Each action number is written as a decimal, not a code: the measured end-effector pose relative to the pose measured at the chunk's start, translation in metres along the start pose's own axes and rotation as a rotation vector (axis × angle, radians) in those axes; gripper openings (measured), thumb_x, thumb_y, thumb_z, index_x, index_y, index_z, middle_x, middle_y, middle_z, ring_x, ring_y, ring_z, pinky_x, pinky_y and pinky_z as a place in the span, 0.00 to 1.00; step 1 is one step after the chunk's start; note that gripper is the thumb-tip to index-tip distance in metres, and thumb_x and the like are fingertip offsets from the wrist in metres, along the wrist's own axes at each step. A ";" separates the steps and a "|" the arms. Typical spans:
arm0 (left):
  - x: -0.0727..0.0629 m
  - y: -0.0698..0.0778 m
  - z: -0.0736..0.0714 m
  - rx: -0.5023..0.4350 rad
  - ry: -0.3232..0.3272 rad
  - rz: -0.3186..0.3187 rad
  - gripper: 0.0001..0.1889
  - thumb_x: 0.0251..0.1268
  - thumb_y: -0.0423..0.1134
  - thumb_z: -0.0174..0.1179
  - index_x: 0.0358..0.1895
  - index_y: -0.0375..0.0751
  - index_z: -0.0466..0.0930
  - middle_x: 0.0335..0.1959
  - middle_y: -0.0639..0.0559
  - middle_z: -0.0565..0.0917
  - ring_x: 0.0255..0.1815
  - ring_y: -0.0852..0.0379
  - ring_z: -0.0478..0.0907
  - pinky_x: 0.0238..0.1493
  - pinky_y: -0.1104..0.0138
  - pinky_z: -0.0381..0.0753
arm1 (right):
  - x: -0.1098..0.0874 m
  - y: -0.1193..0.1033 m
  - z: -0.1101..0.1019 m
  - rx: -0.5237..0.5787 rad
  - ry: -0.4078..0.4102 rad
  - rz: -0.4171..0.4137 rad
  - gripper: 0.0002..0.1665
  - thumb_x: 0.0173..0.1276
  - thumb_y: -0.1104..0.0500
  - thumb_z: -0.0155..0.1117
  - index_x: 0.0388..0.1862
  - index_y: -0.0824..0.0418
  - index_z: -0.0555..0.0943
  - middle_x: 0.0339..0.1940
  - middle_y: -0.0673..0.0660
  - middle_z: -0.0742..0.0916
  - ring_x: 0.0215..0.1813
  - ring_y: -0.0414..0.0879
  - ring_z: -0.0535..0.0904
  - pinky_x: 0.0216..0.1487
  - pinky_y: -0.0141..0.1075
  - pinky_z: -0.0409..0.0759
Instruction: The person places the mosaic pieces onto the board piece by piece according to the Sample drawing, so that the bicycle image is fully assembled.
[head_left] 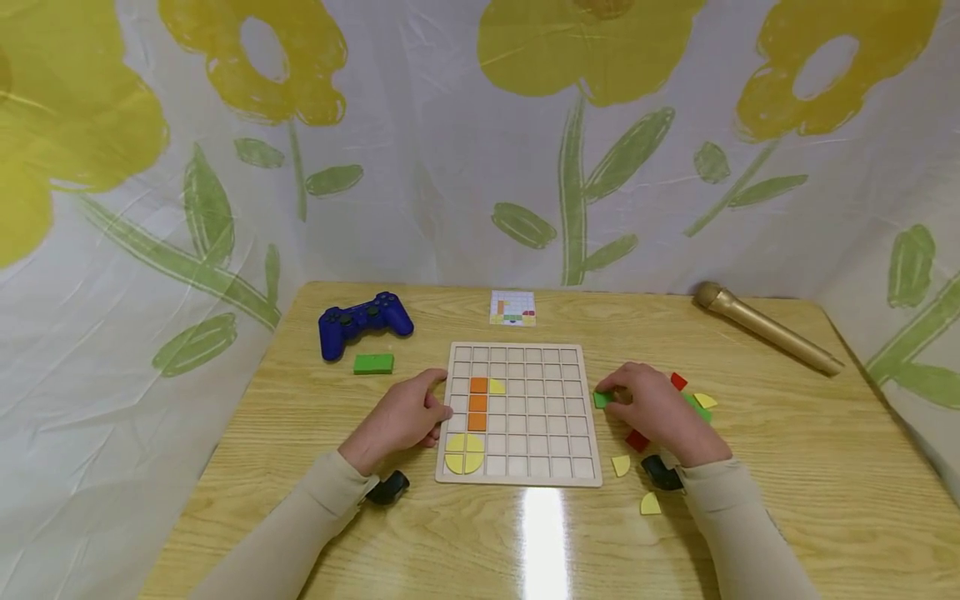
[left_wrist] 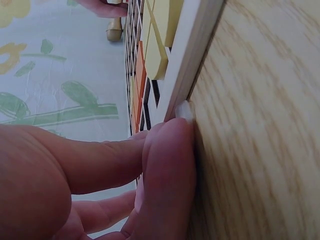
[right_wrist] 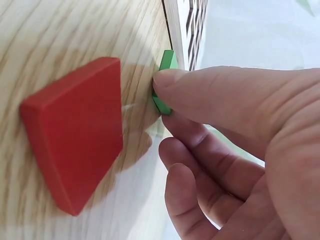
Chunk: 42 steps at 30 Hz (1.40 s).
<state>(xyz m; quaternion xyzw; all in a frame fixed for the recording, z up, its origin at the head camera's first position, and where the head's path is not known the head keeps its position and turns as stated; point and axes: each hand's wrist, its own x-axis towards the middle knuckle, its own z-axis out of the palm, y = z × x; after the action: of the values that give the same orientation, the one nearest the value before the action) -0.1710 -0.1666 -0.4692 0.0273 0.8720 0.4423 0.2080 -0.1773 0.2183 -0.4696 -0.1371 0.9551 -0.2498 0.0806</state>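
A pale wooden grid board lies flat on the table. It holds three orange squares, one yellow quarter-circle tile beside the top one, and a yellow circle made of several quarter tiles. My left hand holds the board's left edge with thumb and bent fingers; the left wrist view shows a fingertip against its side. Just off the board's right edge, my right hand pinches a small green tile between thumb and finger, close to the table. A red tile lies beside that hand.
Near the right hand lie loose yellow tiles, a red quarter tile and green ones. A pattern card is behind the board. Blue game controller and green block stand left; a gold microphone lies back right.
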 end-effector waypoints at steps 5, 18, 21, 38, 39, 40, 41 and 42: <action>0.000 0.000 0.000 0.005 -0.004 0.002 0.36 0.79 0.33 0.65 0.84 0.44 0.63 0.35 0.45 0.83 0.26 0.53 0.82 0.29 0.63 0.87 | -0.001 -0.001 -0.001 0.007 -0.002 0.005 0.11 0.73 0.63 0.74 0.52 0.58 0.91 0.53 0.56 0.90 0.58 0.55 0.84 0.64 0.56 0.85; 0.000 0.000 0.000 -0.004 -0.003 -0.005 0.35 0.79 0.33 0.65 0.84 0.45 0.63 0.36 0.45 0.82 0.25 0.53 0.81 0.28 0.64 0.86 | -0.006 -0.009 -0.007 0.023 0.003 -0.004 0.10 0.73 0.60 0.76 0.51 0.56 0.91 0.52 0.54 0.90 0.58 0.54 0.85 0.62 0.55 0.86; -0.001 0.000 0.000 0.000 -0.001 -0.006 0.35 0.79 0.33 0.65 0.84 0.45 0.64 0.36 0.45 0.82 0.26 0.53 0.81 0.28 0.64 0.86 | -0.007 -0.014 -0.008 0.037 0.002 -0.017 0.10 0.74 0.59 0.75 0.52 0.56 0.91 0.53 0.54 0.90 0.58 0.55 0.85 0.63 0.56 0.86; 0.002 -0.001 0.001 -0.003 0.003 -0.008 0.36 0.78 0.33 0.66 0.84 0.45 0.64 0.37 0.44 0.82 0.26 0.53 0.81 0.29 0.64 0.87 | -0.003 -0.064 0.025 0.028 -0.017 -0.153 0.09 0.69 0.60 0.79 0.48 0.55 0.92 0.48 0.50 0.89 0.53 0.47 0.83 0.59 0.47 0.85; 0.002 -0.001 0.001 -0.005 0.005 -0.008 0.36 0.78 0.33 0.66 0.84 0.45 0.64 0.37 0.44 0.82 0.26 0.53 0.81 0.29 0.64 0.87 | -0.002 -0.069 0.028 0.020 -0.014 -0.176 0.09 0.69 0.60 0.79 0.47 0.56 0.92 0.47 0.49 0.89 0.53 0.47 0.83 0.59 0.47 0.86; 0.002 -0.001 0.001 -0.007 0.005 -0.008 0.36 0.78 0.33 0.66 0.84 0.45 0.64 0.37 0.44 0.82 0.26 0.52 0.81 0.29 0.64 0.88 | -0.002 -0.073 0.031 0.013 -0.013 -0.192 0.09 0.69 0.61 0.79 0.47 0.56 0.92 0.47 0.49 0.89 0.53 0.46 0.83 0.59 0.46 0.86; 0.002 -0.001 0.001 -0.006 0.006 -0.008 0.36 0.78 0.33 0.66 0.84 0.45 0.64 0.36 0.44 0.82 0.26 0.52 0.81 0.29 0.64 0.88 | -0.001 -0.078 0.034 0.009 -0.012 -0.203 0.09 0.69 0.61 0.79 0.48 0.56 0.92 0.46 0.49 0.90 0.53 0.46 0.83 0.59 0.45 0.86; 0.002 -0.001 0.001 -0.006 0.006 -0.008 0.36 0.78 0.33 0.66 0.84 0.45 0.64 0.36 0.44 0.82 0.26 0.52 0.82 0.29 0.64 0.88 | 0.000 -0.082 0.037 -0.001 -0.008 -0.223 0.10 0.68 0.61 0.79 0.47 0.57 0.93 0.46 0.49 0.90 0.53 0.45 0.82 0.59 0.45 0.86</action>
<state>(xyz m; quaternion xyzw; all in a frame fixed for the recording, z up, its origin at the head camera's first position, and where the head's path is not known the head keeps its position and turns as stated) -0.1720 -0.1660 -0.4706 0.0220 0.8715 0.4440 0.2071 -0.1506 0.1327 -0.4608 -0.2436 0.9338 -0.2560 0.0560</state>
